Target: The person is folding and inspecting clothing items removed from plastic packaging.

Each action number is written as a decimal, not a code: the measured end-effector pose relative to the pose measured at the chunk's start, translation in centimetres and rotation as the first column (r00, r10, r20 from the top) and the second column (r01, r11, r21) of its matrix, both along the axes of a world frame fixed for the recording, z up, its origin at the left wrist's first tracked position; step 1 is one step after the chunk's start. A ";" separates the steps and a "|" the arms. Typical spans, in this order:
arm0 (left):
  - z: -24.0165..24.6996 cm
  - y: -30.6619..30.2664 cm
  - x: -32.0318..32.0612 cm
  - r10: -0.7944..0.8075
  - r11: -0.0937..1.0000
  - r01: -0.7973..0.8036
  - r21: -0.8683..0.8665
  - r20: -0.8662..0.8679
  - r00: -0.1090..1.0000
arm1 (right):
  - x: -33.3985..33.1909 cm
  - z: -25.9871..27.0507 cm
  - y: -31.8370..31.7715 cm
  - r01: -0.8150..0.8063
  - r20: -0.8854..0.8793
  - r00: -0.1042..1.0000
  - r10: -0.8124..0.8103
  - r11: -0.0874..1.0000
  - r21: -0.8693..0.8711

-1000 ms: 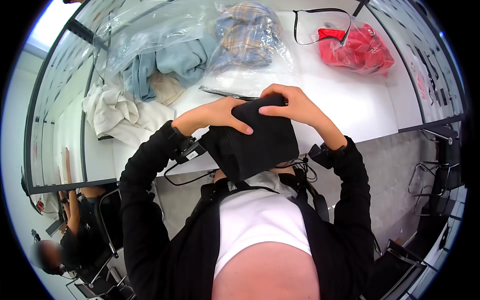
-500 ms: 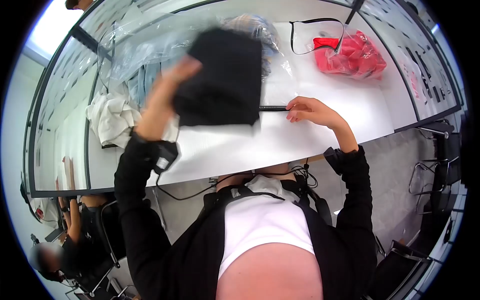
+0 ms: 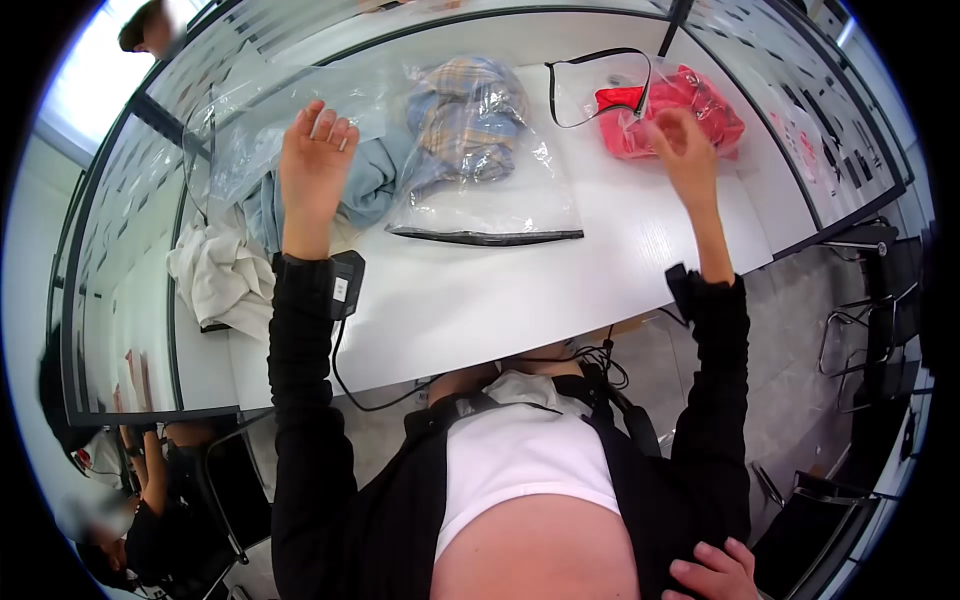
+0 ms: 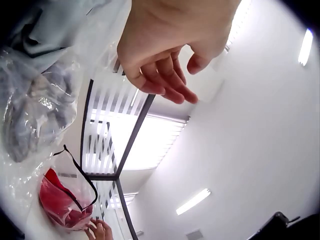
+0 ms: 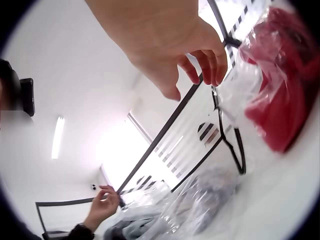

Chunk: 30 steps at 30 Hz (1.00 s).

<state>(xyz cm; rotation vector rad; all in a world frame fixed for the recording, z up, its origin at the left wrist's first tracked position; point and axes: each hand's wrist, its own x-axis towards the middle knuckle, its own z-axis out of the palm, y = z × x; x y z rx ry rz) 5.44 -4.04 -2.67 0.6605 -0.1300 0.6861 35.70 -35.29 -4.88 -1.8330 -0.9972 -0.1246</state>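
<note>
My left hand [image 3: 315, 165] is raised palm-up over the light blue garment [image 3: 370, 182] at the table's left, holding nothing, with its fingers loosely bent. At the right, my right hand [image 3: 688, 160] reaches over the clear zip bag of red clothing [image 3: 722, 110]. In the right wrist view its thumb and fingers [image 5: 217, 62] stand apart, fingertips close to the bag's black zip strip [image 5: 231, 145]. Between the hands lies a clear bag with a blue and tan plaid garment [image 3: 470, 115], its black zip edge [image 3: 480, 237] towards me. No black folded piece shows now.
A crumpled off-white cloth [image 3: 222, 280] lies at the left on the white table [image 3: 470, 300]. A glass partition [image 3: 820, 120] borders the table. Cables [image 3: 610, 365] hang at the front edge. Another hand [image 3: 718, 572] shows at lower right.
The black folded piece, first held in both hands, was swung up and left by the left hand and is out of sight now. The right hand has moved right to the red bag.
</note>
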 end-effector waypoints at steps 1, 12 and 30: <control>0.1 -0.8 0.4 0.011 1.000 -0.011 -0.019 -0.016 1.000 | 0.9 0.7 0.1 0.071 0.119 0.990 -0.071 0.997 0.000; -2.3 -2.9 1.3 -0.117 0.991 0.112 -0.079 -0.064 0.991 | 1.2 -0.8 1.3 0.029 0.065 0.998 -0.022 0.994 -0.104; -6.0 -5.4 2.6 -0.052 0.998 0.037 -0.055 -0.297 0.954 | 5.7 -4.2 5.7 0.456 0.500 0.809 -0.308 0.866 -0.204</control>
